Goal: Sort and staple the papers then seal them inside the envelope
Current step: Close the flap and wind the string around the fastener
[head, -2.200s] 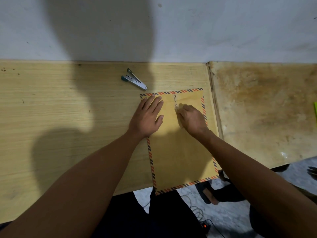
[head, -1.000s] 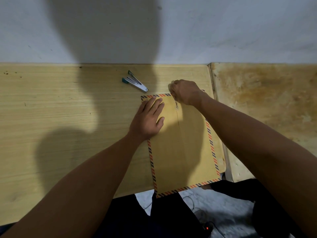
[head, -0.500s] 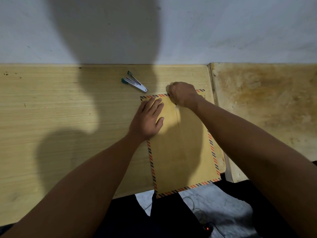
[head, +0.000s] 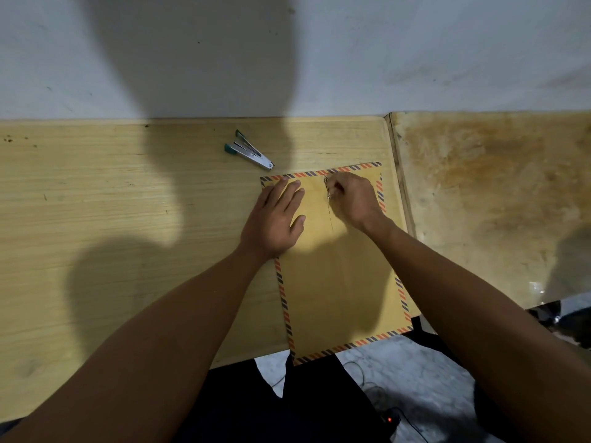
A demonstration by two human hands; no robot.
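at the far end of the envelope [head: 339,270], where its string clasp [head: 327,187] sits on the midline, i see the right hand [head: 353,199] directly over and just right of the fastener, clearly the nearer hand. i note the envelope's long axis runs away from me, its near end overhanging the table [head: 128,219] edge. right fingers are curled, apparently pinching the string. left hand [head: 276,219] lies spread flat, pressing the envelope's far left corner. stapler [head: 249,153] lies apart, beyond that corner.
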